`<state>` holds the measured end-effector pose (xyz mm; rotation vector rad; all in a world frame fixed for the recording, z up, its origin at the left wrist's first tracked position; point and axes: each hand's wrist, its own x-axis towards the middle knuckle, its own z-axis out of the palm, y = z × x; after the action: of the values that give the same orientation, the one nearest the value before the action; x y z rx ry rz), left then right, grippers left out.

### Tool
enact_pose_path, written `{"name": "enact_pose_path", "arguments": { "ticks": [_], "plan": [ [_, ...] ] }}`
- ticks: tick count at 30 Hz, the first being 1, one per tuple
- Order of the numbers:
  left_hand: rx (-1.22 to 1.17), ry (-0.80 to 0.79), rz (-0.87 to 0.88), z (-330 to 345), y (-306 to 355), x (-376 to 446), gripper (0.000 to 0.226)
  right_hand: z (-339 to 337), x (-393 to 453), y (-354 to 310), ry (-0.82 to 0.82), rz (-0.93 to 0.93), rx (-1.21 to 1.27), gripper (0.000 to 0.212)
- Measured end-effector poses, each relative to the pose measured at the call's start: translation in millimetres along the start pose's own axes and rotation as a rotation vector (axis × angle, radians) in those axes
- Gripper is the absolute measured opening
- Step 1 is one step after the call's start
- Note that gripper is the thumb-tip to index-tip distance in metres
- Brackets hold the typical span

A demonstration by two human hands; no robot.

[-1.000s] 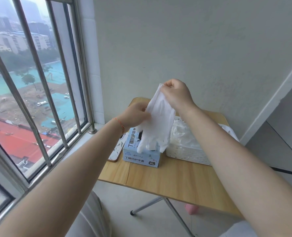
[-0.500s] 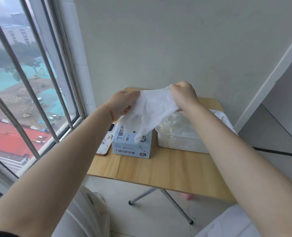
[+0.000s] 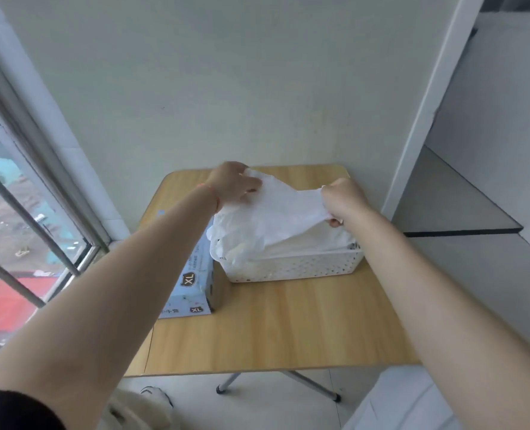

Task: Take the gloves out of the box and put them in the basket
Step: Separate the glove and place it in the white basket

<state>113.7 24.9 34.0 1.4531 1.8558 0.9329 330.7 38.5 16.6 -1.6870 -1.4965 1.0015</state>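
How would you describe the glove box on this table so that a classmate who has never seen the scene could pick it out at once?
Start at the wooden folding table against the wall. On its window side, left of the white perforated basket piled with white gloves, lies the glove box, partly hidden by the person's left forearm. It is the only pale blue cardboard carton there, marked XL.

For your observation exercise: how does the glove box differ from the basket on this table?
The glove box is pale blue printed card with solid walls; the basket is white with perforated walls. The box lies on the window side, partly behind the left arm; the basket is heaped with white gloves. Both rest on the wooden table.
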Motion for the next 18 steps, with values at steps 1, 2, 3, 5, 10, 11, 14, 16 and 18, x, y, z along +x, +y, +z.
{"name": "enact_pose_path", "arguments": {
  "ticks": [1,2,3,5,10,11,14,16,18],
  "plan": [
    [0.047,0.050,0.023,8.4,0.7,4.0,0.031,-2.0,4.2,5.7,0.020,-0.004,-0.039,0.019],
    [0.132,0.088,0.066,14.6,1.2,4.1,0.040,-2.4,7.6,10.7,0.044,-0.015,-0.082,0.019],
    [0.244,0.124,0.139,20.8,2.2,1.9,0.045,-1.9,11.3,15.7,0.072,-0.030,-0.129,0.017],
    [0.384,0.172,0.340,31.2,0.2,-5.9,0.044,0.3,13.5,23.4,0.112,-0.072,-0.232,0.015],
    [0.720,-0.086,0.540,52.8,-14.2,-29.8,0.051,7.6,6.0,27.4,0.184,-0.185,-0.489,0.027],
    [0.799,-0.139,0.509,55.3,-17.9,-30.8,0.059,8.7,4.9,26.9,0.206,-0.222,-0.575,0.028],
    [0.910,-0.239,0.409,59.1,-28.9,-31.9,0.080,10.9,0.2,28.1,0.226,-0.345,-0.869,0.044],
    [0.953,-0.304,0.384,62.1,-34.5,-32.9,0.086,12.0,-3.9,29.4,0.221,-0.403,-0.989,0.046],
    [0.967,-0.358,0.374,63.5,-34.3,-34.8,0.089,13.2,-6.2,28.6,0.221,-0.433,-1.055,0.044]
  ]
}}
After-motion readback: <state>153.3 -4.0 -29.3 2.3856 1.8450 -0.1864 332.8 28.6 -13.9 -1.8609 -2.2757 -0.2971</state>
